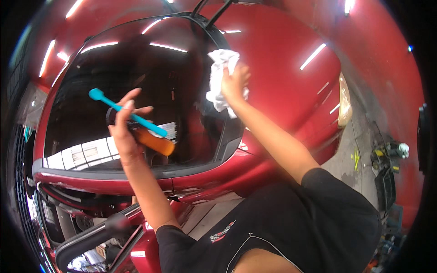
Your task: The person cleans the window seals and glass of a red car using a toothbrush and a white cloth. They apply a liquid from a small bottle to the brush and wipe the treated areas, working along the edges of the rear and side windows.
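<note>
Head view: right hand (236, 83) grips cloth (222, 59) over shiny car (287, 82) (red, like the wall (382, 50)). Left hand (124, 132) holds blue stick (146, 123), orange tool (157, 143).

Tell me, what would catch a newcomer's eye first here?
Probably the glossy red car, whose dark windshield and hood fill much of the view. Against that glass, left of centre, a bright turquoise stick stands out at the left fingers, above an orange object. Near the middle, a crumpled white cloth sits under the right fingers, by the windshield's hood-side edge.
</note>
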{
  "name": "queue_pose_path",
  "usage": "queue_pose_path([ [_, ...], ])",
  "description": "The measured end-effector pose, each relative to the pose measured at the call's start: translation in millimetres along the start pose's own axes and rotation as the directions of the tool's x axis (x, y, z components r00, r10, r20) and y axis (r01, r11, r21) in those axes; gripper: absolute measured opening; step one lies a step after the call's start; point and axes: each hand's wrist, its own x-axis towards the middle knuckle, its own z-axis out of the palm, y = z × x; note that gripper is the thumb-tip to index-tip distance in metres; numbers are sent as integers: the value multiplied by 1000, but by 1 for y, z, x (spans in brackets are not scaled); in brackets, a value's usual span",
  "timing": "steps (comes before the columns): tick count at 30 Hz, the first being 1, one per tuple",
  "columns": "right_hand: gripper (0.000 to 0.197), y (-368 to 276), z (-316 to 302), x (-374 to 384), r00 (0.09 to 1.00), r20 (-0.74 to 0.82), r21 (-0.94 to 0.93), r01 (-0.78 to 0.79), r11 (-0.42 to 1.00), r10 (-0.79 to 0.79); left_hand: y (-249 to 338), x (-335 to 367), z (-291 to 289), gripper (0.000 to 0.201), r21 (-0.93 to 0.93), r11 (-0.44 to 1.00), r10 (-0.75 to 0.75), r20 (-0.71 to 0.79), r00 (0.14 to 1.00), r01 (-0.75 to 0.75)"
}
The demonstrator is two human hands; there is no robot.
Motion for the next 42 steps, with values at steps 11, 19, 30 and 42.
queue_pose_path([
  [11, 52, 15, -45, -61, 738, 483, -231, 626, 745, -471, 22, 31, -66, 26, -20, 978, 197, -231, 953, -207],
  [19, 45, 42, -29, -55, 656, 651, -76, 556, 828, -382, 6, 45, -77, 28, 8, 981, 192, -233, 953, -195],
  [30, 62, 35, -23, -32, 691, 698, -435, 616, 657, -186, 17, 42, -83, 20, -110, 964, 192, -341, 920, -242],
  [42, 84, 47, 3, -19, 807, 556, -393, 467, 792, -200, 16, 65, -84, 20, -23, 962, 245, -370, 896, -273],
])
